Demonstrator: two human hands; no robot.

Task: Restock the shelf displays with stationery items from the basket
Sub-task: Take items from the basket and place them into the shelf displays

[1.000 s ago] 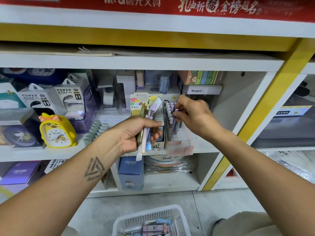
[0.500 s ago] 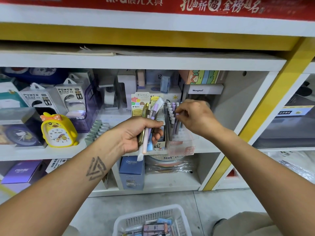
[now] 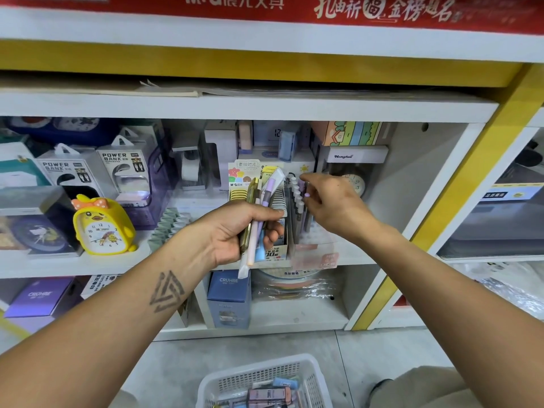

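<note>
Left hand [image 3: 235, 231] grips pens [image 3: 259, 219]; right hand [image 3: 332, 204] at display pens [image 3: 297, 198].

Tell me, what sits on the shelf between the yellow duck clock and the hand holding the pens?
In the head view, a stepped grey-green rack stands between the yellow duck clock and the left hand gripping the bundle of pens.
</note>
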